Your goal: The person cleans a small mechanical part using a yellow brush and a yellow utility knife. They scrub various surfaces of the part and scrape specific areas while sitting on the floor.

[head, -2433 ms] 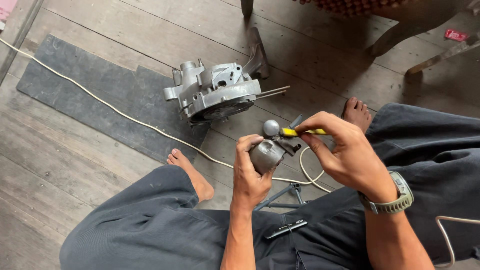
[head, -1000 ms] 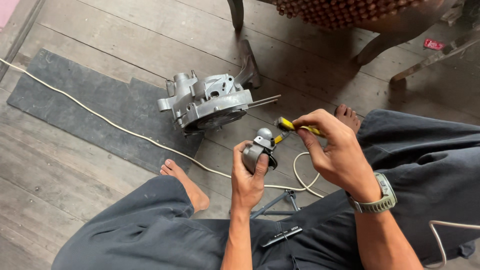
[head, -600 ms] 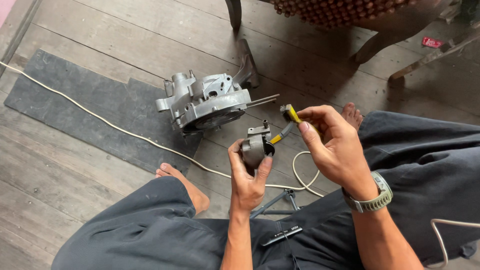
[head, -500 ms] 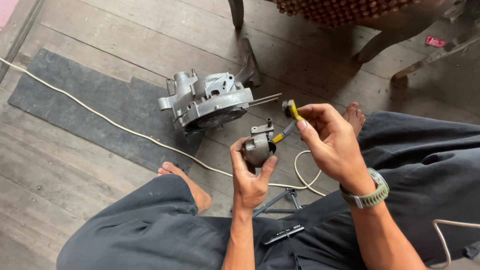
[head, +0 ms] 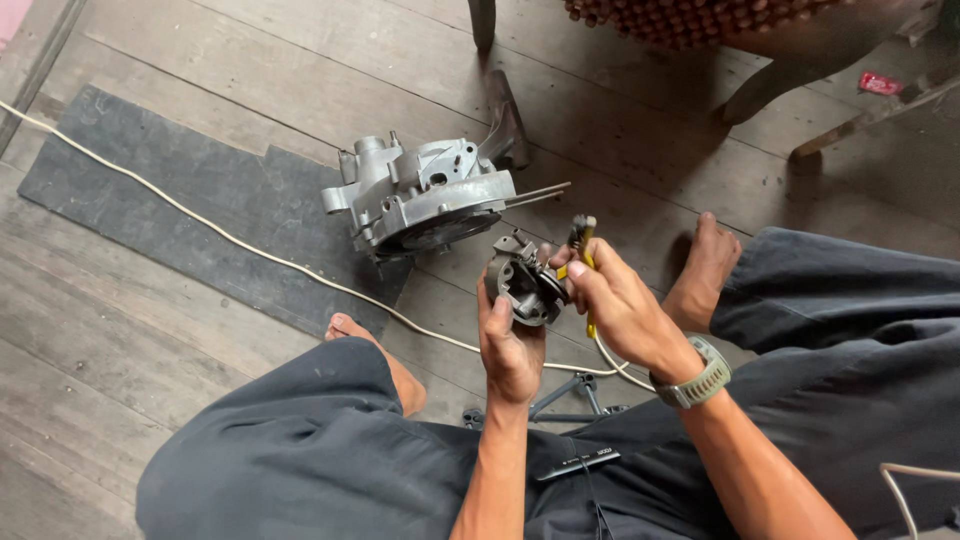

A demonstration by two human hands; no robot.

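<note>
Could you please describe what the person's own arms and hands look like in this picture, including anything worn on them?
Both forearms are bare, with no sleeves reaching them and no gloves on the left hand or the right hand. The right wrist carries a wristwatch with a pale grey-green ridged strap. No rings or markings show on the fingers.

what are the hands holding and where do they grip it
Left hand cups a small grey metal engine part from below. Right hand pinches a yellow-handled tool at its handle.

Left hand grips a small metal part; right hand holds a yellow-handled screwdriver
</note>
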